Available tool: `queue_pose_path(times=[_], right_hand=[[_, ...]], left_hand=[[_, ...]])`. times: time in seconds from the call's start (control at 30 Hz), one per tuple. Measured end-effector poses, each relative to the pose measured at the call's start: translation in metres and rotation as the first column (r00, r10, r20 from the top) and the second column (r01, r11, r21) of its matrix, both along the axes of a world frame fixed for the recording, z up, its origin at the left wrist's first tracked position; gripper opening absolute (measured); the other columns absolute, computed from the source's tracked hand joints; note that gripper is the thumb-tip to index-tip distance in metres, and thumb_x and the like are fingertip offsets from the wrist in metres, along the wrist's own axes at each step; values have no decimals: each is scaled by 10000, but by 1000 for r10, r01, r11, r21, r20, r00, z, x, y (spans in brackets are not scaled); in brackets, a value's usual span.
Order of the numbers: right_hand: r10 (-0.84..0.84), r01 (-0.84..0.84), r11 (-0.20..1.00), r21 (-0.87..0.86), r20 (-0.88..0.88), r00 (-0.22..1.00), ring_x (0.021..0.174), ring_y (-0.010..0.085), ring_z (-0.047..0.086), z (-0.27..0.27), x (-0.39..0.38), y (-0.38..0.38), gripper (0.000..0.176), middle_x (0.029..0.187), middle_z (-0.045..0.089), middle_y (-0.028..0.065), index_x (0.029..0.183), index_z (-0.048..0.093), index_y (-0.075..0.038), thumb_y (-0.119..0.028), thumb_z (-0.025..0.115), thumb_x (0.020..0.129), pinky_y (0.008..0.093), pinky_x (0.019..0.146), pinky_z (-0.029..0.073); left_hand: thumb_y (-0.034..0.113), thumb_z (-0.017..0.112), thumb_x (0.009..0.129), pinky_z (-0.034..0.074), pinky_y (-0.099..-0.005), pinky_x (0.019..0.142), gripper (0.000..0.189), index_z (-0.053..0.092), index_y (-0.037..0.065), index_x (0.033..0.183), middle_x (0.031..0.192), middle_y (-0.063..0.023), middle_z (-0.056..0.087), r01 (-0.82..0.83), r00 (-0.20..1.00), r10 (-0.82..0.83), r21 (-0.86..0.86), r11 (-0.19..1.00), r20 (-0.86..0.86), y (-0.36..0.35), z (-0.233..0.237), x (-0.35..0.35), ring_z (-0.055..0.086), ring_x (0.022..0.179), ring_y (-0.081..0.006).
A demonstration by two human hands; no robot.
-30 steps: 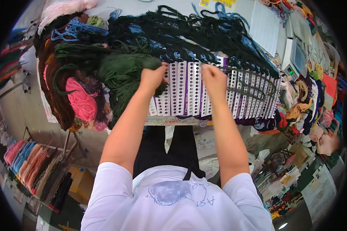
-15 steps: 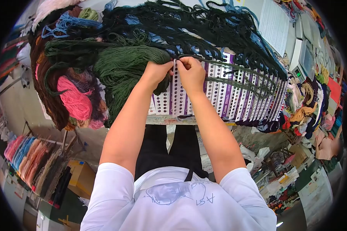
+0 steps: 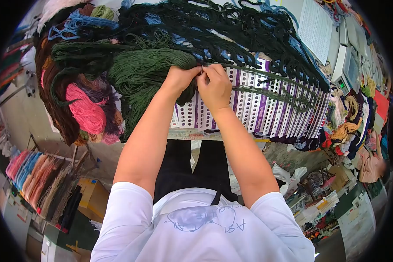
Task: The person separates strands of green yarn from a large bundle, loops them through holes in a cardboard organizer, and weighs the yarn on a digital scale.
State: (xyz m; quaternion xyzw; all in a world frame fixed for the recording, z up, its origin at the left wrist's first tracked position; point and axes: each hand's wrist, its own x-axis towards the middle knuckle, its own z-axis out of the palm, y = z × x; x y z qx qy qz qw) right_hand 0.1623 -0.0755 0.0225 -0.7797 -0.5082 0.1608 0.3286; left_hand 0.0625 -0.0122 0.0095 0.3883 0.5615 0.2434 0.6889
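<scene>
My left hand (image 3: 179, 82) and my right hand (image 3: 215, 87) meet at the upper ends of a row of punched cards (image 3: 249, 105). The left thumb and finger pinch dark green yarn at the edge of a thick green skein (image 3: 146, 65). Right beside them, my right hand's fingers are curled in a pinch on a strand of the same yarn. Something small and pale shows between the fingertips, too small to name. Strands of green yarn (image 3: 288, 94) run from there across the cards to the right. The cards are white and purple, with rows of holes, and overlap side by side.
Dark green and blue yarn (image 3: 231, 30) lies heaped behind the cards. A pink skein (image 3: 85, 107) and brown yarn (image 3: 52, 96) lie at the left. A scale (image 3: 347, 70) and mixed yarns (image 3: 349, 109) are at the right. Coloured hanks (image 3: 35, 179) hang lower left.
My right hand's fingers have curled in against the left fingertips. The card strip that stood out between my hands is now mostly hidden behind them. The view has shifted slightly.
</scene>
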Motion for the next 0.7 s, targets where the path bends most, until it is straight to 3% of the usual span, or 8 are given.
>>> queue_pose_path(times=[0.13,0.23,0.37,0.43,0.5,0.57,0.6,0.7], right_hand=[[8,-6,1000,13,-175,985,748,265,621,3,6,-8,166,875,624,91,869,675,-23,-60,601,725,330,658,497],[-23,-6,998,-69,-408,913,748,242,620,10,13,-6,178,894,617,96,907,665,-37,-80,603,745,333,665,498],[103,-89,969,-230,51,993,750,259,606,31,34,-3,249,954,543,57,978,607,-98,-125,643,733,373,644,502],[155,-93,948,-305,186,970,777,261,596,30,42,-4,238,931,535,32,948,622,-122,-146,664,715,386,641,497],[188,-101,937,-336,240,952,813,249,588,28,43,-3,227,933,535,27,936,624,-120,-138,661,713,382,643,495],[216,-104,922,-373,273,938,888,241,557,29,41,0,196,924,541,22,886,624,-110,-116,658,693,380,700,474],[215,-103,923,-372,275,937,888,241,557,30,42,1,196,924,541,22,886,624,-110,-116,658,693,380,700,474],[269,-270,961,-50,375,887,877,283,545,36,46,3,180,884,566,52,826,586,-83,-79,653,659,402,801,417]], left_hand=[[9,631,773,458,-259,534,45,614,-19,803,723,-29,618,119,993,-120,-34,992,-11,3,-6,-3,571,594,-122],[48,629,755,469,-274,543,80,625,-12,808,682,-35,615,104,969,-79,95,990,-234,-1,-18,-4,576,564,-128],[79,555,786,461,-256,531,149,643,11,886,758,-47,617,-233,955,256,153,960,-150,22,14,-43,536,541,-122],[119,481,822,479,-290,630,164,590,6,869,780,-81,608,-433,897,438,-73,898,68,29,32,-65,572,695,-165],[143,479,832,484,-348,720,165,570,9,866,771,-98,609,-445,869,467,-154,882,163,25,37,-77,589,741,-218],[160,471,847,460,-403,829,181,564,14,901,801,-108,613,-322,735,500,-413,852,458,21,46,-75,600,828,-271],[185,472,863,469,-414,853,221,553,-6,938,862,-156,637,-241,678,460,-418,876,573,19,46,-72,621,876,-287],[140,516,867,518,-364,795,218,563,34,1051,1113,-221,597,-68,660,381,-454,889,647,6,40,-54,634,931,-274]])
